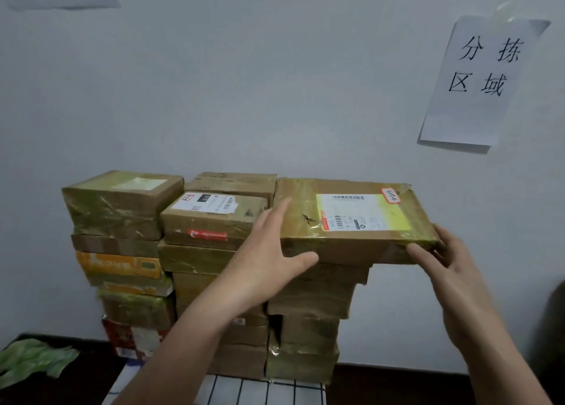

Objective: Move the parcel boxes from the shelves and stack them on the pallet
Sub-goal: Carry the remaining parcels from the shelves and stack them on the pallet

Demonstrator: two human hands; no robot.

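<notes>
While the flat left hand [269, 248] presses the top box [351, 218] right of centre and the right hand [449, 261] grips its corner, centring it over the narrower stack [315, 300] seems wise.

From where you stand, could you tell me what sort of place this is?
Probably a parcel sorting area: stacked, taped parcel boxes, shipping labels, and a wall sign reading "sorting area" in Chinese.

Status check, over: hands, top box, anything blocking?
Left hand flat against top right box, right hand gripping its corner. Box sits on right stack. Nothing on top.
</notes>
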